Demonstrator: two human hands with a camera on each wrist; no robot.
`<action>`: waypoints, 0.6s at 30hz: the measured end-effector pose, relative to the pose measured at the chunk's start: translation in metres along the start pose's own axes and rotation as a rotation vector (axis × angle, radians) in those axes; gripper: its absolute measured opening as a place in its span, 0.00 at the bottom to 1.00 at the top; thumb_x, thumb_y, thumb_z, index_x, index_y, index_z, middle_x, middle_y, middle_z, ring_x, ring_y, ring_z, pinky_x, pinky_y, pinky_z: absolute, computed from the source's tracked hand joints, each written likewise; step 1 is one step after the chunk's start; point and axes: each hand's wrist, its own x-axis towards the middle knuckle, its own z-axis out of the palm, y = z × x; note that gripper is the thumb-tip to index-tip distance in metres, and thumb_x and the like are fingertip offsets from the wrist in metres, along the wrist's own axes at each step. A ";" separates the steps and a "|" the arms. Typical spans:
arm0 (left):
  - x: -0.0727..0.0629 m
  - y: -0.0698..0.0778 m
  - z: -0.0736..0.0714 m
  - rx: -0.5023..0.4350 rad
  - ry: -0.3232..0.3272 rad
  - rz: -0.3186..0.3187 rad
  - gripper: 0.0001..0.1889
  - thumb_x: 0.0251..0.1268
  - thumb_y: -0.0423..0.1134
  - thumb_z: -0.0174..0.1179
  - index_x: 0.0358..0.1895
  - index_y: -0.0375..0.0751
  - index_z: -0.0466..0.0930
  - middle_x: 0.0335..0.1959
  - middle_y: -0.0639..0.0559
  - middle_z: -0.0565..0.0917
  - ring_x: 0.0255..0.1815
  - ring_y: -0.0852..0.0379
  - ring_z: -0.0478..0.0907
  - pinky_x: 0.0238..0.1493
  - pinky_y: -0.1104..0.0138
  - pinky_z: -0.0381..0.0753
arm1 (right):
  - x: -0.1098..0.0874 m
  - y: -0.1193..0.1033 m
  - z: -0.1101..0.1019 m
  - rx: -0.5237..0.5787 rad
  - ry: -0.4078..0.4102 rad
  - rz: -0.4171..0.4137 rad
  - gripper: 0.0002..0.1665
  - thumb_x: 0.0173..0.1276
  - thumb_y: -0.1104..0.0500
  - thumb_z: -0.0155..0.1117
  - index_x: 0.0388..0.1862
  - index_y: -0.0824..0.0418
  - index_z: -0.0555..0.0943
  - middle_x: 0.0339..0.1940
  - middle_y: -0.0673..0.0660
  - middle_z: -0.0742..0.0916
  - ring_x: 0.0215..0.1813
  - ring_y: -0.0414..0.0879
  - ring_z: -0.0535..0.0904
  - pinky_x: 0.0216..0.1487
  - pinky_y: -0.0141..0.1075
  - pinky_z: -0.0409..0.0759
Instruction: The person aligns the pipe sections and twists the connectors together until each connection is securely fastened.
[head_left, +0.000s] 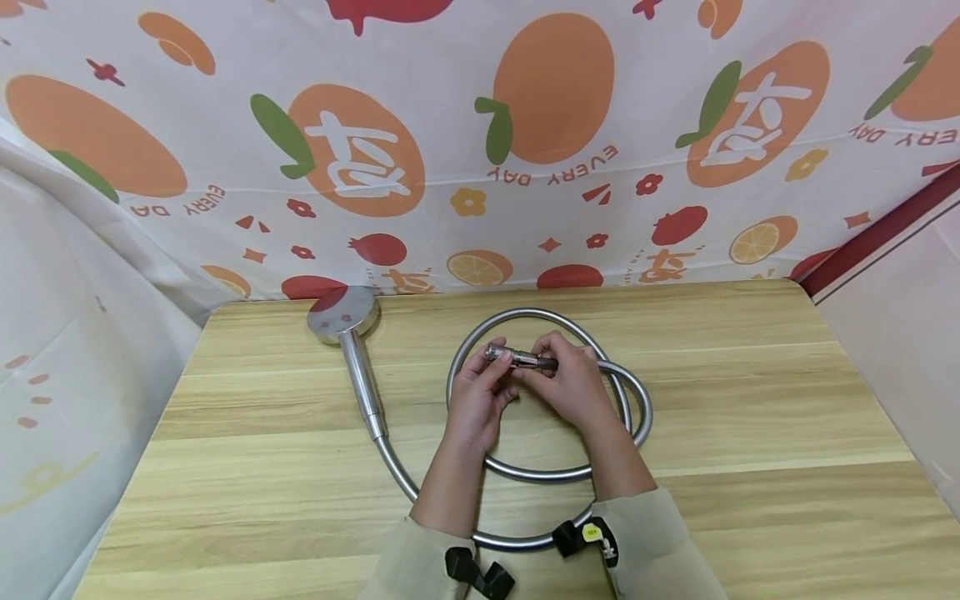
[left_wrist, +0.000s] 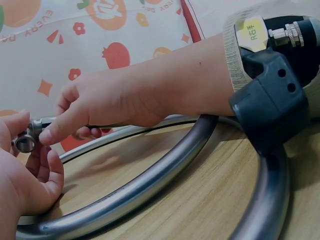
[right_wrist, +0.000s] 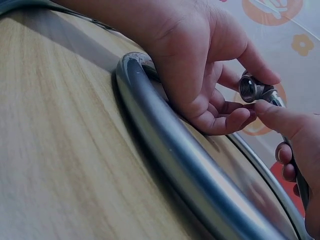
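My left hand (head_left: pixel 475 407) pinches a small metal pipe fitting (head_left: pixel 495 353) between thumb and fingers. The fitting's open, internally threaded mouth (right_wrist: pixel 247 89) shows in the right wrist view. With my right hand (head_left: pixel 576 388) I grip the end of a silver shower hose (head_left: pixel 531 313), right beside the fitting. A shiny metal connector (left_wrist: pixel 48 121) joins or meets the fitting there; whether it is screwed in I cannot tell. The hose lies in loops on the table around and under both forearms. Its other end runs to a round chrome shower head (head_left: pixel 362 379) at the left.
A light wood-grain table (head_left: pixel 750 417) carries everything. Along its back edge hangs a white cloth (head_left: pixel 442 125) printed with fruit, and more pale cloth (head_left: pixel 82 333) hangs at the left. Black camera mounts (head_left: pixel 480 573) are strapped over both sleeves.
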 end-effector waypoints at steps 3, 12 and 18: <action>0.000 0.000 0.000 0.002 0.002 0.003 0.26 0.64 0.37 0.66 0.65 0.36 0.73 0.34 0.59 0.83 0.31 0.63 0.76 0.30 0.71 0.76 | 0.000 0.001 0.001 0.000 0.002 -0.023 0.17 0.57 0.45 0.76 0.37 0.50 0.80 0.30 0.44 0.88 0.32 0.38 0.80 0.46 0.41 0.63; 0.001 -0.001 -0.001 -0.006 0.000 0.002 0.26 0.65 0.37 0.66 0.65 0.36 0.72 0.34 0.59 0.84 0.34 0.62 0.78 0.31 0.71 0.76 | 0.001 0.001 0.001 -0.036 -0.014 -0.041 0.12 0.66 0.44 0.66 0.40 0.49 0.86 0.38 0.46 0.90 0.42 0.43 0.84 0.48 0.41 0.65; 0.000 0.000 0.000 -0.002 -0.004 0.002 0.26 0.65 0.37 0.65 0.65 0.35 0.72 0.33 0.59 0.84 0.34 0.61 0.78 0.30 0.71 0.76 | 0.001 0.000 0.001 -0.034 -0.015 -0.029 0.14 0.67 0.43 0.66 0.41 0.50 0.86 0.38 0.47 0.90 0.43 0.43 0.85 0.49 0.42 0.65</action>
